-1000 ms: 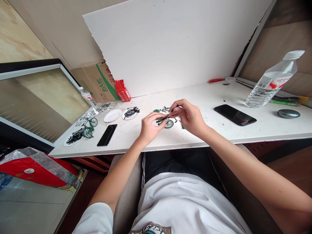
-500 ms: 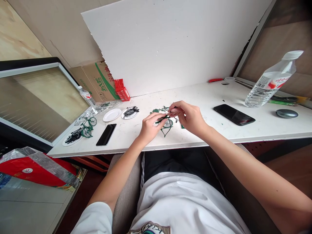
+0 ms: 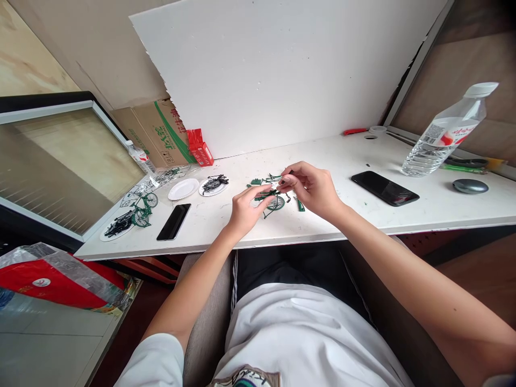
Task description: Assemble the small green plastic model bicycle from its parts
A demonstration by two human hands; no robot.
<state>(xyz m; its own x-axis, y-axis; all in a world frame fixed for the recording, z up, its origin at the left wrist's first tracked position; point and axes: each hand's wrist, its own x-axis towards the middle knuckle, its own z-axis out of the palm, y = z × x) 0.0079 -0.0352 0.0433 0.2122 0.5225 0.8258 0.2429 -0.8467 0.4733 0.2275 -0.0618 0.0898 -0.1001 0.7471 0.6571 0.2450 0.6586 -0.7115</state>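
Between my two hands, just above the white table, is a green model bicycle (image 3: 276, 203) with a spoked wheel, partly covered by my fingers. My left hand (image 3: 250, 207) pinches its frame between thumb and fingers. Against the bicycle's upper part, the fingertips of my right hand (image 3: 308, 185) are pressed together around a small dark piece, too small to name. Loose green parts (image 3: 256, 181) lie behind my hands. Beside the right hand rests a flat green piece (image 3: 299, 205).
Left on the table (image 3: 226, 236) are another green bicycle (image 3: 142, 209), a phone (image 3: 173, 222), an upright white paper plate's neighbour of black parts (image 3: 215, 184) and a bare plate (image 3: 183, 189). To the right are a black phone (image 3: 385, 188), a water bottle (image 3: 443, 137) and a grey mouse (image 3: 470, 186).
Both hands stay at the bicycle, which has tilted slightly between them. The whole view has shifted a little; other things keep their places.
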